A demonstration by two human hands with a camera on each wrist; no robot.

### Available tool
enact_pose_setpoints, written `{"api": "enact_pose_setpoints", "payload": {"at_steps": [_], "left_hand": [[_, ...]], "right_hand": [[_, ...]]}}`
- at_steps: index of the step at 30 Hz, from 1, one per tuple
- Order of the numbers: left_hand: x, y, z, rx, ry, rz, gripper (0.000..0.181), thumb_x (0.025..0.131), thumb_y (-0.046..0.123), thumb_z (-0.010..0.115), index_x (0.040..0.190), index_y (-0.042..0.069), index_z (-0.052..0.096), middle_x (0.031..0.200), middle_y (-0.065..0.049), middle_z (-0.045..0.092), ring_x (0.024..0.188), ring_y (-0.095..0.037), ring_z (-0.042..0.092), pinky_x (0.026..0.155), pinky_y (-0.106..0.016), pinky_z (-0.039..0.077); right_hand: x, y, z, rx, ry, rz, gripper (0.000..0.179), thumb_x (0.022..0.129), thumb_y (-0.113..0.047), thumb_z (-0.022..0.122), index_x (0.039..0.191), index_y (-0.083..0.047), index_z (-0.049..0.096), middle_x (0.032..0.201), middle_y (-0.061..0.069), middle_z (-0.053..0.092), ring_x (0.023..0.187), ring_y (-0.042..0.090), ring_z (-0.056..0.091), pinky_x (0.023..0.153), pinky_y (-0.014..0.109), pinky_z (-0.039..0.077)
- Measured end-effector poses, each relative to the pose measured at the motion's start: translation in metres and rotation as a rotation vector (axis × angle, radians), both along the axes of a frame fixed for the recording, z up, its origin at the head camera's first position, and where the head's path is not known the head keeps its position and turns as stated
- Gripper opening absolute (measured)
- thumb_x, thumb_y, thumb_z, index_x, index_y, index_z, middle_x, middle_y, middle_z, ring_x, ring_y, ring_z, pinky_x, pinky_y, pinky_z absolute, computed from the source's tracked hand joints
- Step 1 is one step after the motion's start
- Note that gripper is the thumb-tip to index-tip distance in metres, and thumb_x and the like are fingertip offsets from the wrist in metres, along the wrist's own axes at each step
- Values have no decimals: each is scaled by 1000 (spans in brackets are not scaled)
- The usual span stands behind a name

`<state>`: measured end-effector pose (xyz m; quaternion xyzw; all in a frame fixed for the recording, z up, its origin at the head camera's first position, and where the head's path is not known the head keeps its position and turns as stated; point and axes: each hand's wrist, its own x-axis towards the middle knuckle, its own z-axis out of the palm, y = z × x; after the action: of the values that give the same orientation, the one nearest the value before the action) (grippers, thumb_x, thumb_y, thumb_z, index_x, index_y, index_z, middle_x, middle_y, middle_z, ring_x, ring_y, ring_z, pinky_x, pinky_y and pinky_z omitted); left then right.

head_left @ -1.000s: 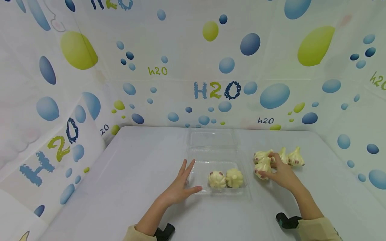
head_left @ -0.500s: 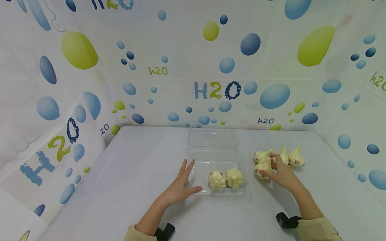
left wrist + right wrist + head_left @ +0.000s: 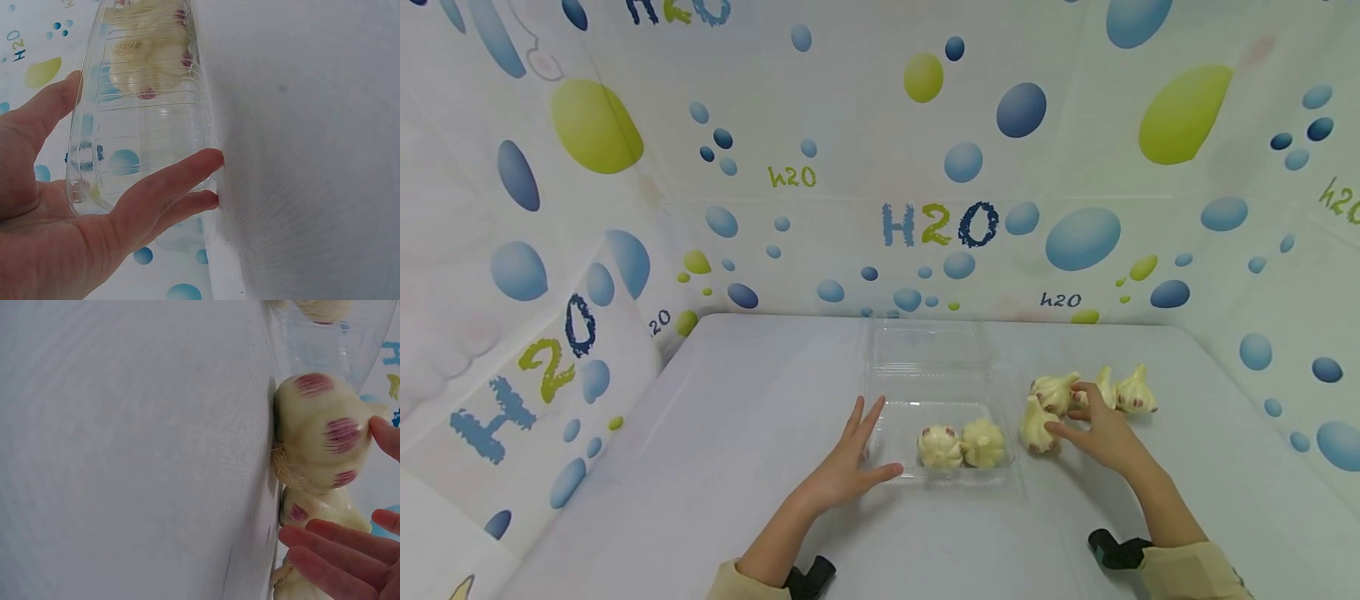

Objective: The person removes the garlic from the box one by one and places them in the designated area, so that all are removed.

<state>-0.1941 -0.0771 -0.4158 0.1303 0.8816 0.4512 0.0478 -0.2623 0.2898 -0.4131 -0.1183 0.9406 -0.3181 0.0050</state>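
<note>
A clear plastic clamshell box (image 3: 895, 433) lies with its lid (image 3: 928, 346) folded back on the table. Two garlic bulbs, one on the left (image 3: 939, 447) and one on the right (image 3: 983, 442), sit inside it. My left hand (image 3: 847, 471) spreads around the box's left end, thumb at the near edge, fingers straight in the left wrist view. To the right of the box, my right hand (image 3: 1105, 432) reaches into a group of garlic bulbs. Its thumb touches the nearest bulb (image 3: 322, 431), and its fingers lie extended beside others, not curled round any. The right fingers partly hide a bulb behind them.
Beyond the right hand stand more garlic bulbs, among them a far right one (image 3: 1136, 392) and one at the group's left (image 3: 1054, 392). A white cloth covers the table (image 3: 737, 400). A patterned curtain (image 3: 835, 117) encloses the back and sides.
The nearest garlic bulb has shifted a little to the left, and its stem now points up. My right hand has barely moved. The left hand and the box have stayed put.
</note>
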Motion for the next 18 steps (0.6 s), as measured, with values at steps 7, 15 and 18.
{"api": "enact_pose_setpoints", "payload": {"at_steps": [7, 15, 18], "left_hand": [[0, 0, 0, -3, 5, -4, 89, 82, 29, 69, 148, 26, 11, 151, -17, -8, 133, -46, 13, 93, -65, 26], [0, 0, 1, 3, -8, 0, 89, 81, 30, 69, 148, 28, 11, 151, -16, -8, 132, -46, 14, 93, -65, 26], [1, 0, 2, 6, -12, 1, 89, 81, 30, 70, 148, 28, 11, 151, -15, -9, 132, -47, 15, 93, -65, 26]], "right_hand": [[0, -2, 2, 11, -1, 25, 70, 84, -40, 64, 128, 6, 34, 113, 32, 55, 106, 49, 50, 76, 51, 46], [-1, -4, 2, -3, 49, 69, 59, 85, -32, 65, 124, 7, 44, 107, 28, 60, 100, 43, 56, 72, 45, 49], [-1, -5, 3, -3, 57, 66, 58, 84, -30, 66, 123, 7, 45, 103, 27, 62, 97, 43, 57, 69, 44, 49]]}}
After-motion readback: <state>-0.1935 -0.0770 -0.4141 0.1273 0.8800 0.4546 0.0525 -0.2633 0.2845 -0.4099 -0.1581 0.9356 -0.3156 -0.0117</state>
